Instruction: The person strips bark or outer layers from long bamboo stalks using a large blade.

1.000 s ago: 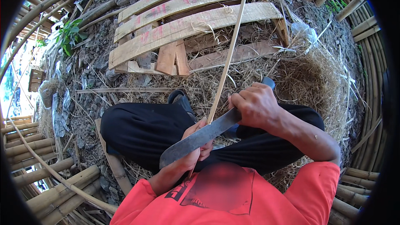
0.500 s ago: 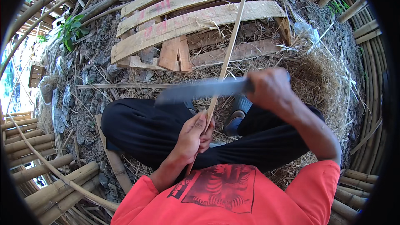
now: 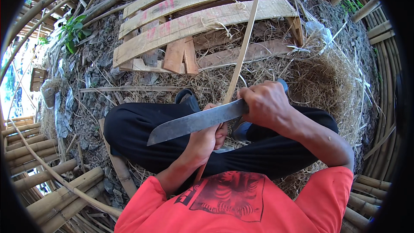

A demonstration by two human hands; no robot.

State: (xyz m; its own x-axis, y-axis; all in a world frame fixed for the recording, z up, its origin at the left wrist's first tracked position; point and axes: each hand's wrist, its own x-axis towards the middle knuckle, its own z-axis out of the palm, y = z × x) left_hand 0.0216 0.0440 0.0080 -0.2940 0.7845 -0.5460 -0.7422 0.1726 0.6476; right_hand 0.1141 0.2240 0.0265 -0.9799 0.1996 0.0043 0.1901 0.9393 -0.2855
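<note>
Gripping the knife (image 3: pixel 194 124) by its handle, my right hand (image 3: pixel 268 103) holds the broad blade across the pale strip (image 3: pixel 245 43). My left hand (image 3: pixel 203 143) is closed around the strip, partly hidden under the blade; I cannot tell whether steel touches my fingers. The strip slants from above the slatted pallet (image 3: pixel 144 44) down toward my shirt (image 3: pixel 172 209). A slip toward me could cut my left hand, since it sits so near the edge. A knot might make the blade bite too deep; a loose left grip could let the strip twist. The tip, over my trousers (image 3: pixel 133 123), might snag them if it swings.
</note>
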